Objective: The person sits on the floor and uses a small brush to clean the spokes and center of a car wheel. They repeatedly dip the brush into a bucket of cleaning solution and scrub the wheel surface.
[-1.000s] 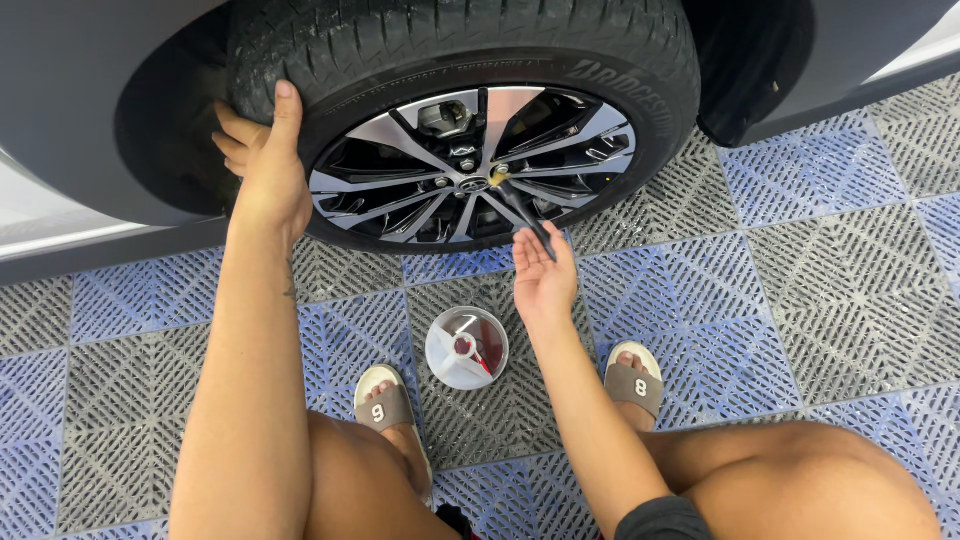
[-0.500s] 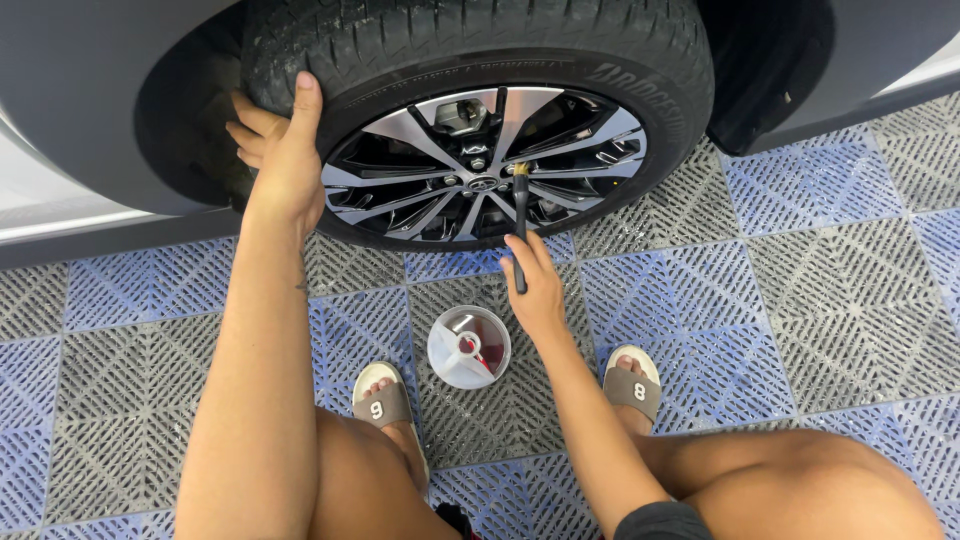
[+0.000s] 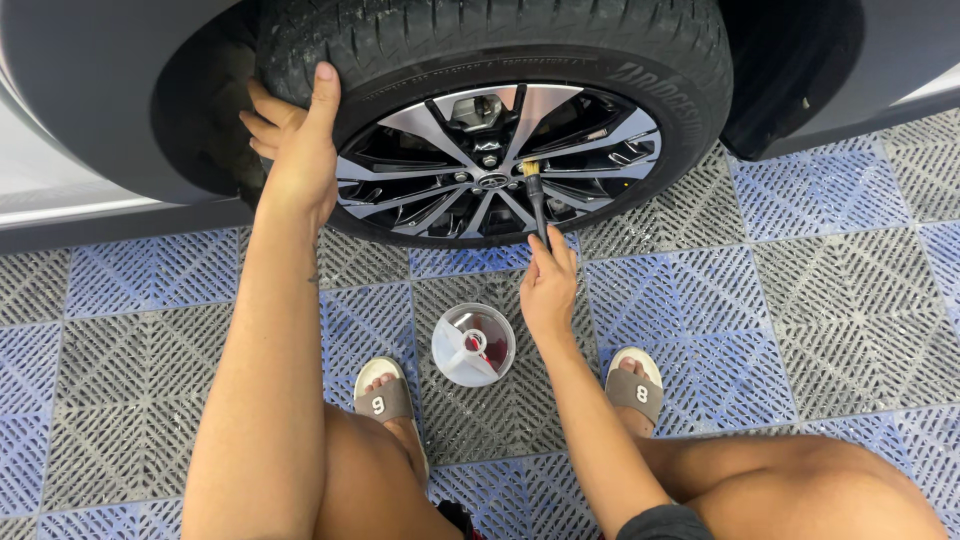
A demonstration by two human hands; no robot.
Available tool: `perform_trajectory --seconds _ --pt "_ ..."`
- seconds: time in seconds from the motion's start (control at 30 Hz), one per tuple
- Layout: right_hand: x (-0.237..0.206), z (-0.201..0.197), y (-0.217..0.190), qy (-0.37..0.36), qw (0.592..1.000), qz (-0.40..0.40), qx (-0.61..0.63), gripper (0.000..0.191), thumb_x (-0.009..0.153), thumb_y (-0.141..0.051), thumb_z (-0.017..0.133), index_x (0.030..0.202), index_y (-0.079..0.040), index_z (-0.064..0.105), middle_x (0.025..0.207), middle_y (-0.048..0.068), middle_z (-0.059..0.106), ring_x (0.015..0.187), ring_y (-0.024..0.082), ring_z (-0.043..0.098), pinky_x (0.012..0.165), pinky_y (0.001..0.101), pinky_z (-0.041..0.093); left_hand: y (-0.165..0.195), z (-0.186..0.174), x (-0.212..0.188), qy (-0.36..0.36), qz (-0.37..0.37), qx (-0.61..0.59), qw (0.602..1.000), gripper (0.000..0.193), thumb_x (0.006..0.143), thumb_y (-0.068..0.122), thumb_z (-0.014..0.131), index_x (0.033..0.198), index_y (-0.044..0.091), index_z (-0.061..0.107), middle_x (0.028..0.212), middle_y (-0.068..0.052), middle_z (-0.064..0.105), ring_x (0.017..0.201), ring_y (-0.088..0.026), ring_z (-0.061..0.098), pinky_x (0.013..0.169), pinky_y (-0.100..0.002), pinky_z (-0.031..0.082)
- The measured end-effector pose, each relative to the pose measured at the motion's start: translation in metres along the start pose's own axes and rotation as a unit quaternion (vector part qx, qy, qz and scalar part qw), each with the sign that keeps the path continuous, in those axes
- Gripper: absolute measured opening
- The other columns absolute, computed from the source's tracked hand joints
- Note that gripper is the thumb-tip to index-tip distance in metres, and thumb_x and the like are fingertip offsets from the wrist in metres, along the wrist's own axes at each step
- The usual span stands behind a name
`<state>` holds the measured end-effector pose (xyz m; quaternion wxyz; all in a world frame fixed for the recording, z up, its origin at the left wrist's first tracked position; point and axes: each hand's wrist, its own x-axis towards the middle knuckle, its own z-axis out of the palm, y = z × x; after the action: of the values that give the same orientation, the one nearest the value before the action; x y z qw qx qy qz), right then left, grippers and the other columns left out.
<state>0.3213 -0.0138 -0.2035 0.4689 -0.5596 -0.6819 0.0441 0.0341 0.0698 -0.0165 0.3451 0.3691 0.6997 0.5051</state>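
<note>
A car wheel with a black tyre and a silver-and-black spoked rim fills the top of the view. My left hand grips the tyre's left side, thumb up on the tread wall. My right hand holds a thin black-handled brush whose pale bristle tip touches the rim just right of the hub. A small clear cup with a red item inside stands on the floor between my feet, just left of my right wrist.
The grey car body and dark wheel arch surround the wheel. The floor is grey and blue perforated tiles. My feet wear sandals on either side of the cup, and my bare knees fill the bottom edge.
My right hand moved up from an open palm below the rim and now holds the brush against the spokes near the hub. My left hand stays on the tyre. The view shifted slightly.
</note>
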Motion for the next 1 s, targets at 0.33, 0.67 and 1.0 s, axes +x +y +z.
perform_trajectory --seconds 0.33,0.67,1.0 --pt "0.014 0.021 0.014 -0.027 0.581 0.486 0.653 0.031 0.098 0.001 0.06 0.128 -0.003 0.066 0.123 0.02 0.066 0.078 0.019 0.059 0.053 0.0237 0.046 -0.001 -0.001 0.0 0.003 -0.002 0.007 1.0 0.124 0.087 0.078 0.058 0.164 0.013 -0.014 0.164 -0.027 -0.034 0.15 -0.047 -0.034 0.119 -0.072 0.004" --pt "0.018 0.005 0.039 -0.017 0.442 0.526 0.727 0.037 0.095 -0.002 0.054 0.132 0.0 0.054 0.114 0.025 0.067 0.067 0.017 0.053 0.043 0.0217 0.038 0.002 0.001 0.0 -0.002 -0.002 -0.015 1.0 0.124 0.087 0.077 0.059 0.164 0.013 -0.014 0.163 -0.026 -0.037 0.148 -0.047 -0.038 0.119 -0.072 0.004" --pt "0.022 -0.016 -0.009 -0.022 1.0 0.02 0.011 0.036 0.088 0.0 0.068 0.123 -0.008 0.074 0.124 0.01 0.074 0.099 0.028 0.073 0.084 0.0364 0.059 0.004 0.001 -0.003 -0.011 -0.019 0.001 1.0 0.125 0.085 0.078 0.057 0.163 0.013 -0.016 0.163 -0.025 -0.037 0.148 -0.047 -0.038 0.117 -0.075 0.006"
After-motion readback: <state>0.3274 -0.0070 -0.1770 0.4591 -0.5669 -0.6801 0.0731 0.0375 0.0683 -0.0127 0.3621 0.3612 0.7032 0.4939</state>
